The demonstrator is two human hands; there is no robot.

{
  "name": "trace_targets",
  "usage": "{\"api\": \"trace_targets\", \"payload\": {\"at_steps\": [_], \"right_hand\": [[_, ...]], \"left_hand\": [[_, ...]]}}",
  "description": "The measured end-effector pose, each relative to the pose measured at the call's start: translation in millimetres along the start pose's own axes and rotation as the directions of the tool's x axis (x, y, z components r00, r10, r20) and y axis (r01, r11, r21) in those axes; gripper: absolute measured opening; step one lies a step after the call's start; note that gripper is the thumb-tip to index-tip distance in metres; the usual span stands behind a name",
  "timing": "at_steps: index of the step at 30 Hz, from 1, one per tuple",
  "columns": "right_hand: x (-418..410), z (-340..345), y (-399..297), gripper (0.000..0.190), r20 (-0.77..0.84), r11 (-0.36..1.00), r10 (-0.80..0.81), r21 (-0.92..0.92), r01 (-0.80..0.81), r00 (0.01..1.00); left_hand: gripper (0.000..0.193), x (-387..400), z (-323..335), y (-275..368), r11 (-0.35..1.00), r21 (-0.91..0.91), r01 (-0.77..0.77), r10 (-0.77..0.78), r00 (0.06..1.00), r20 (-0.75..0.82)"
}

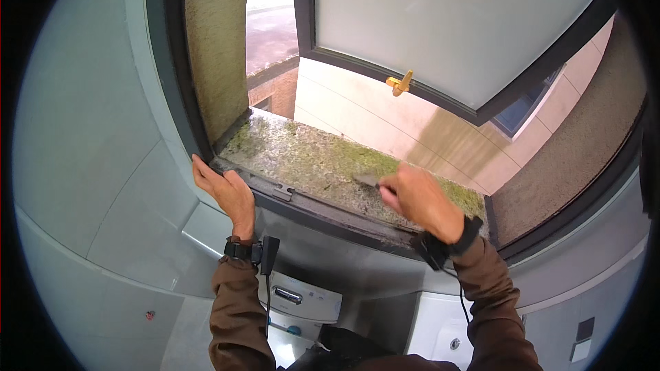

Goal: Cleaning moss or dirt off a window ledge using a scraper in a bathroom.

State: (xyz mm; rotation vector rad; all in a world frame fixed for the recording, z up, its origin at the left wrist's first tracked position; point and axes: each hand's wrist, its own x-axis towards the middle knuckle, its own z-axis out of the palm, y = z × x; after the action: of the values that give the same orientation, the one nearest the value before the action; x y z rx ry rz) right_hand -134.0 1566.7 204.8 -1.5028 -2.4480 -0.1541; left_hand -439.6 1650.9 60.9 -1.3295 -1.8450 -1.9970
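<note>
In my right hand [427,201] is the dark handle of a small flat scraper [366,180], perhaps a putty knife. Its blade is slightly blurred and lies low over the outer window sill [319,159]. Green moss and pale, crusty grime cover that sill. My left hand [232,196] rests at the lower left corner of the dark window frame [309,216], fingers stretched toward the tiled wall and holding nothing. A metal catch [282,192] sits on the bottom rail, right of the left hand.
Above the sill, a frosted-glass sash [412,20] is swung outward, with a gold handle [400,83] on its lower edge. Below the window stand a white toilet cistern [304,296] and a white basin [438,324]. Cables hang from devices on both wrists.
</note>
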Motion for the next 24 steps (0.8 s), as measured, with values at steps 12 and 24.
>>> {"api": "trace_targets", "payload": {"at_steps": [12,24], "right_hand": [[31.8,8.9,43.6,0.014,-0.178,0.983,0.023,0.181,0.010,0.984],[80.5,69.2,74.1,0.014,-0.247,0.996,0.081,0.040,-0.074,0.966]], "left_hand": [[0.067,-1.4,1.1,-3.4,0.998,0.046,-0.043,0.043,0.999,0.014],[0.066,-5.7,5.5,2.9,0.999,-0.016,-0.040,0.040,0.999,0.032]]}}
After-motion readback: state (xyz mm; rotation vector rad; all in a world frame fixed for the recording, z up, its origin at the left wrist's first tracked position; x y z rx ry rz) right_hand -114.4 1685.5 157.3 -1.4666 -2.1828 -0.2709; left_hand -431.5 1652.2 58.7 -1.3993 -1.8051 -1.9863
